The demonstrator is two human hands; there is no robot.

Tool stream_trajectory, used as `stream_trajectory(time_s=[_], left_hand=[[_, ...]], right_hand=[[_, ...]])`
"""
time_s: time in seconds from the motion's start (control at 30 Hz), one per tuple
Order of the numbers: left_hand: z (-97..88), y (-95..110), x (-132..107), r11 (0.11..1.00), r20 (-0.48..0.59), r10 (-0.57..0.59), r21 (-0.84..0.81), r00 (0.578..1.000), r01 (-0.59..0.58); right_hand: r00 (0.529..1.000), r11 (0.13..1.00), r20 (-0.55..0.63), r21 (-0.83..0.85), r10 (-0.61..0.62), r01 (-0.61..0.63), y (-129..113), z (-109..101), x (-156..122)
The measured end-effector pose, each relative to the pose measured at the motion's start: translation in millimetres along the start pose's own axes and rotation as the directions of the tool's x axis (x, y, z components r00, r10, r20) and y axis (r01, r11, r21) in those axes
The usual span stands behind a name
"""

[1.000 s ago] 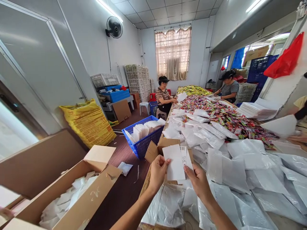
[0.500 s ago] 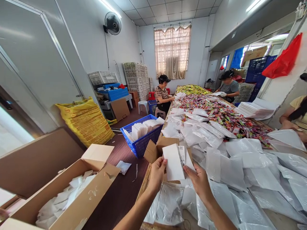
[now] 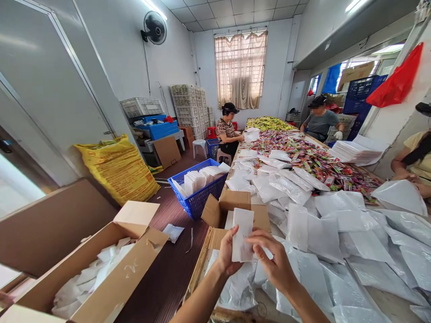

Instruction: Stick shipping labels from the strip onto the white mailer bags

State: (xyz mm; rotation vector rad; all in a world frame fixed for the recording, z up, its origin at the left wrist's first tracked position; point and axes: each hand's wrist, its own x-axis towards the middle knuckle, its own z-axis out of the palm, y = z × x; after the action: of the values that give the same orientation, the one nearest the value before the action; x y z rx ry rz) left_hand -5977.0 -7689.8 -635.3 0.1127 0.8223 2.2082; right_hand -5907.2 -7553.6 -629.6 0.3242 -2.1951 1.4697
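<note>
Right hand [image 3: 275,261] has come off its earlier pinch: fingers loosely spread at white paper stack's [image 3: 241,231] right edge, contact unclear. Left hand [image 3: 228,252] pinches stack, lower center of frame, before open cardboard box [image 3: 235,198]. Plastic-bagged packs [image 3: 321,235] lower right.

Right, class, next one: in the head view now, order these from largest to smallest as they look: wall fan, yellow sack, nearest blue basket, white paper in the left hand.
Yellow sack
Blue basket
White paper in the left hand
Wall fan
Apparent size only: the paper is nearer the camera than the fan.
</note>
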Motion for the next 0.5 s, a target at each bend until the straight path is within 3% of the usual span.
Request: stream_trajectory(time_s=[0.13, 0.27, 0.5], left_hand=[[1.9, 3.8, -5.4, 0.995, 0.096, -0.013, 0.103, 0.995, 0.003], [4.0, 2.3, -10.8, 0.991, 0.115, -0.012, 0.133, 0.993, -0.003], [7.4, 6.6, -12.8, 0.999, 0.06, -0.027, 0.025, 0.998, 0.026]], right_hand=[[0.962, 0.942, -0.22, -0.325, -0.163, 0.086, 9.7, -4.0, 8.2], [0.949, 0.828, -0.154, -0.539, -0.275, 0.152, 10.9, -2.4, 17.4], [0.896, 0.756, -0.149, -0.604, -0.419, 0.253, 6.7, -0.9, 10.2]])
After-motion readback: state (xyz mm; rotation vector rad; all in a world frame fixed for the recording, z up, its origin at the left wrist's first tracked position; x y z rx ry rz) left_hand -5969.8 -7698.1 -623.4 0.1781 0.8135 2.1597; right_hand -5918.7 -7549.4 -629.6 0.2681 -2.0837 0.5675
